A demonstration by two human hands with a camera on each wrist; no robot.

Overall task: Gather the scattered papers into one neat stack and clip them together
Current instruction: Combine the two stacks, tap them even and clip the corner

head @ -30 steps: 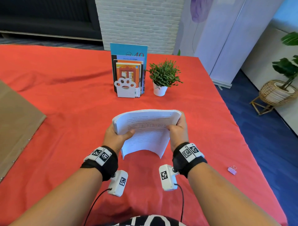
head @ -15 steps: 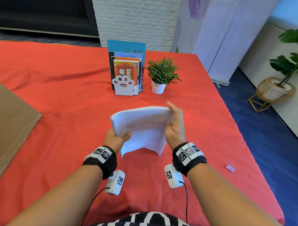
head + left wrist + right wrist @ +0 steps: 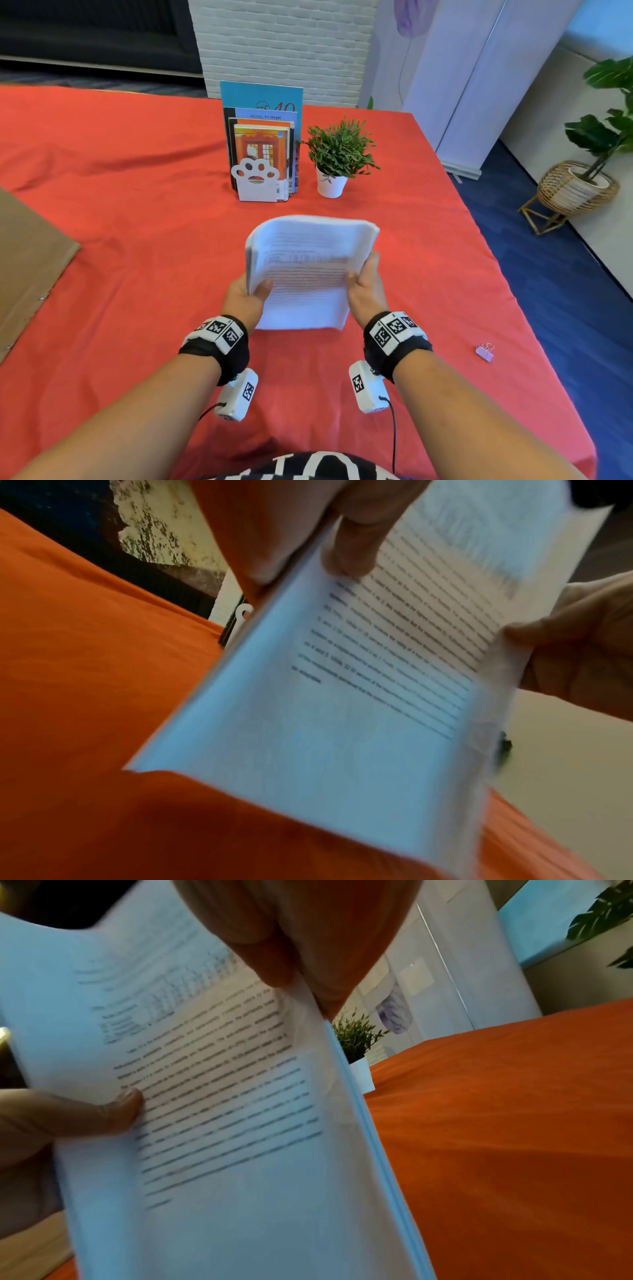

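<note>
A thick stack of printed white papers stands on end above the red tablecloth, its top curling toward me. My left hand grips its left edge, thumb on the front page. My right hand grips the right edge the same way. In the left wrist view the papers fill the frame, with my left thumb on the text. The right wrist view shows the papers held at their right edge. A small pink binder clip lies on the cloth to the right, away from both hands.
An upright row of books in a white paw-shaped bookend stands behind the papers, beside a small potted plant. A brown cardboard sheet lies at the left. The table's right edge drops to blue floor.
The right hand slid up to the stack's top corner, then back down to its right edge. The stack now stands more upright, with its lower edge straighter.
</note>
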